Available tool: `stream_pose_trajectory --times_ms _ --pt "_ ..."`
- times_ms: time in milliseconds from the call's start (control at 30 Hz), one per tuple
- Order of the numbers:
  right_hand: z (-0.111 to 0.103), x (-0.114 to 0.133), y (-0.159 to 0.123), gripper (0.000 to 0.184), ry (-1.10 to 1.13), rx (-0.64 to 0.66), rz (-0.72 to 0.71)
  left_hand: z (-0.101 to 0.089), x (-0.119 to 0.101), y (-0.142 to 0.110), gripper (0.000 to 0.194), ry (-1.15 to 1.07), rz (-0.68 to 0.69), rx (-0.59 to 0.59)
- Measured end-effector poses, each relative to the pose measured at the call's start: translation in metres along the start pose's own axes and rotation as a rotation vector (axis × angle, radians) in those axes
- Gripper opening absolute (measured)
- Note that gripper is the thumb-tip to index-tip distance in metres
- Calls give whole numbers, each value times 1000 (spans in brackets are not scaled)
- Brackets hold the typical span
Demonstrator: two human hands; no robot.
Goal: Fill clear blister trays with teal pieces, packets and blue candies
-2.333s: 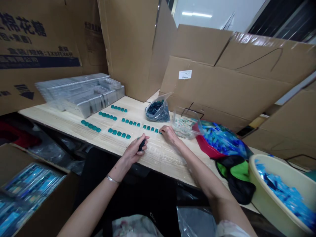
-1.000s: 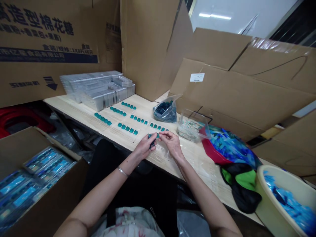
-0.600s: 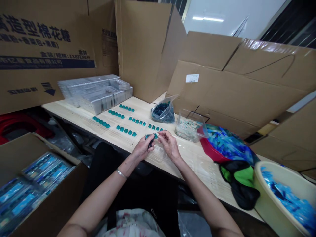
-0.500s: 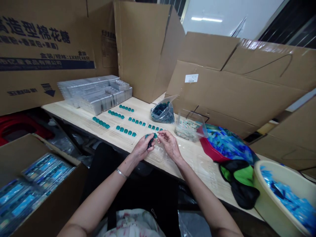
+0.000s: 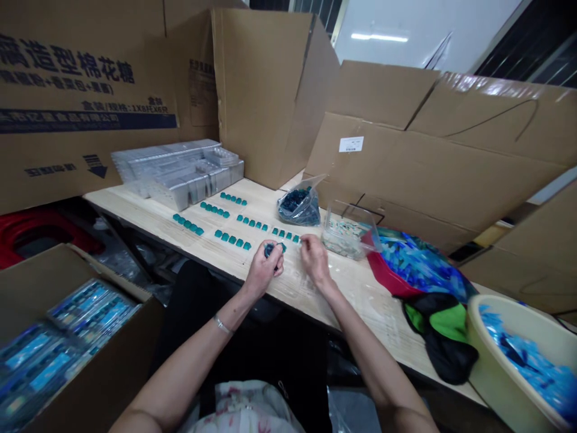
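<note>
left hand [image 5: 265, 270] fingers pinch a teal piece [image 5: 270, 249]. right hand [image 5: 314, 257] fingers curl loosely, empty, just beside a row of teal blocks [image 5: 285, 235].

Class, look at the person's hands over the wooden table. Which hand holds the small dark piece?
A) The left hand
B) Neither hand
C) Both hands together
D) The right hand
A. The left hand has its fingers closed on the small dark piece, while the right hand is apart from it.
</note>
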State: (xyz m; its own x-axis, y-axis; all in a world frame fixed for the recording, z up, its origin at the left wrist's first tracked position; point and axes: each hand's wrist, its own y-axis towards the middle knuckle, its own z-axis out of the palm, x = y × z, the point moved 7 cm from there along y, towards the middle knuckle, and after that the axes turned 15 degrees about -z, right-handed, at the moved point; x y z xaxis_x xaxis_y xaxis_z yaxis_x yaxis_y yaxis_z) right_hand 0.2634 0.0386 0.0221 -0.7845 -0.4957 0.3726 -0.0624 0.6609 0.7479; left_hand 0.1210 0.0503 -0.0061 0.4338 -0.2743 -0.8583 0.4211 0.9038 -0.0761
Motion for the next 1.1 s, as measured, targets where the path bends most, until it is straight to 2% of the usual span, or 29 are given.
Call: stream_pose_trajectory --times_ms 67,133,233,333,400,533,733,900,1033,1100 --pt "-12 -12 4 19 44 -54 64 -1 -9 -3 26 82 -2 31" --pt "-19 -9 12 19 176 -46 92 -1 -12 -3 26 187 -43 78" --pt "-16 23 26 20 390 115 61 2 -6 -2 25 277 -111 168" --pt "-6 53 33 19 447 341 -32 8 1 -4 24 303 -147 252" --pt "-1 60 33 17 423 434 -92 10 4 -6 24 334 -158 274" --pt "5 57 30 12 360 510 -150 8 9 -7 26 405 -212 278" --pt "9 49 25 7 350 491 -56 7 14 -6 25 378 -255 336" --pt "14 35 16 10 464 408 93 12 15 -8 27 291 -339 445" --pt "15 28 13 14 597 315 168 11 14 -7 27 233 -387 452" --pt "16 28 13 18 651 336 186 9 16 -7 27 227 -413 447"
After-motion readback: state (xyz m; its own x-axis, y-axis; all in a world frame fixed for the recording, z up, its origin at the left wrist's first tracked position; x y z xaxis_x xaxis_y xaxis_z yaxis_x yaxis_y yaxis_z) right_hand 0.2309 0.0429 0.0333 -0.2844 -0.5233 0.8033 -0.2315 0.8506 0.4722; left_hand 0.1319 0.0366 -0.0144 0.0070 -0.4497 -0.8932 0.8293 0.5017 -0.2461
